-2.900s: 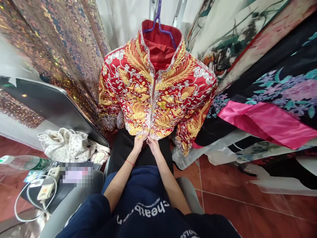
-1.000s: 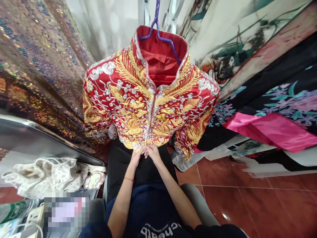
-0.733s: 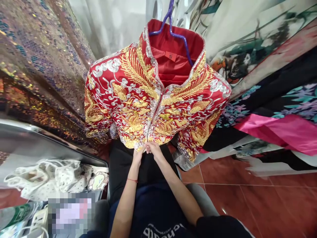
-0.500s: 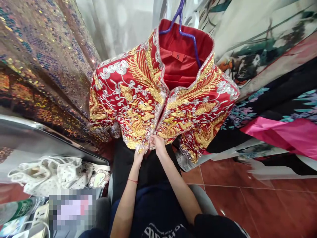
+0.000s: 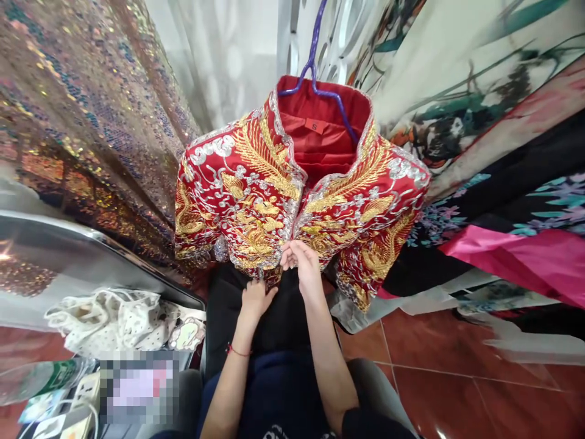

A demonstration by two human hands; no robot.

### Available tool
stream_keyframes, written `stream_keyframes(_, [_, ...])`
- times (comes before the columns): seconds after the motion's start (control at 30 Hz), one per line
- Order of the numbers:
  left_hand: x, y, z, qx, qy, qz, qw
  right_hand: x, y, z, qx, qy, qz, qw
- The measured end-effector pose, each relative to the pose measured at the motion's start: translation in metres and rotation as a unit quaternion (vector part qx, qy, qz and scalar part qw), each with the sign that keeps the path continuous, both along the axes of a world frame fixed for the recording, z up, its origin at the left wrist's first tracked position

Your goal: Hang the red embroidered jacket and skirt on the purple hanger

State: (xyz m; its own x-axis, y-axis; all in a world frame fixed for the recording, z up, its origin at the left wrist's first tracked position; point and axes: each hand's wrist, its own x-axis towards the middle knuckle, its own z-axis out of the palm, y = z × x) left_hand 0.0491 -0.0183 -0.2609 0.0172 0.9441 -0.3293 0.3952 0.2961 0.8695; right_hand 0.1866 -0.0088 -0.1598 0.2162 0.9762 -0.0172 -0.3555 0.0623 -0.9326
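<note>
A red jacket (image 5: 256, 207) with gold and silver embroidery hangs on a purple hanger (image 5: 314, 67), its stand collar open at the top. Its two front edges meet lower down. There my right hand (image 5: 302, 261) is closed in a pinch at the front edge. Below and to the left, my left hand (image 5: 256, 299) is at the hem, thumb spread away from the fingers; its fingertips are partly lost against the embroidery. A size label (image 5: 314, 126) marked S shows inside the collar.
Sequined fabric (image 5: 114, 110) hangs at the left, and printed garments (image 5: 457, 128) with a pink cloth (image 5: 507, 259) at the right. A white dotted cloth bag (image 5: 114, 320), a plastic bottle (image 5: 50, 379) and a power strip (image 5: 86, 390) lie at lower left. Red tiles (image 5: 439, 396) cover the floor.
My left hand has moved down and its thumb has come away from the front edge. My right hand has shifted slightly right and up. The jacket's collar sits lower in view.
</note>
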Motion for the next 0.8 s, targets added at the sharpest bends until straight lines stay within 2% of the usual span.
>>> stream_keyframes(0.03, [0.001, 0.002, 0.019, 0.042, 0.024, -0.01, 0.999, -0.002, -0.002, -0.001, 0.006, 0.001, 0.004, 1.0])
stream_keyframes(0.07, [0.004, 0.005, 0.037, 0.139, 0.088, -0.043, 0.986, -0.004, -0.004, -0.002, 0.008, 0.003, 0.01, 1.0])
stream_keyframes(0.13, [0.015, 0.013, 0.066, 0.292, 0.165, -0.071, 0.939, -0.007, -0.008, -0.003, 0.002, 0.006, 0.026, 1.0])
stream_keyframes(0.2, [0.028, 0.022, 0.083, 0.379, 0.208, -0.081, 0.898, -0.004, -0.012, -0.004, -0.006, -0.004, 0.043, 0.999])
stream_keyframes(0.23, [0.034, 0.025, 0.087, 0.399, 0.214, -0.082, 0.888, -0.002, -0.013, -0.004, -0.006, -0.013, 0.05, 0.999])
stream_keyframes(0.3, [0.043, 0.028, 0.085, 0.406, 0.199, -0.083, 0.888, 0.005, -0.014, -0.004, -0.001, -0.025, 0.059, 0.998])
stream_keyframes(0.4, [0.047, 0.025, 0.075, 0.366, 0.149, -0.079, 0.915, 0.011, -0.011, -0.004, -0.008, -0.009, 0.055, 0.998])
stream_keyframes(0.5, [0.044, 0.021, 0.071, 0.327, 0.111, -0.072, 0.936, 0.006, -0.011, -0.002, -0.011, 0.011, 0.041, 0.999])
stream_keyframes(0.6, [0.041, 0.02, 0.073, 0.317, 0.07, -0.069, 0.943, -0.004, -0.012, 0.003, -0.007, 0.018, 0.031, 0.999])
stream_keyframes(0.7, [0.039, 0.021, 0.073, 0.315, 0.027, -0.081, 0.945, -0.007, -0.012, 0.017, 0.003, 0.006, 0.013, 1.0])
stream_keyframes(0.8, [0.039, 0.021, 0.071, 0.306, 0.018, -0.089, 0.948, -0.002, -0.01, 0.04, 0.029, -0.038, -0.001, 0.999])
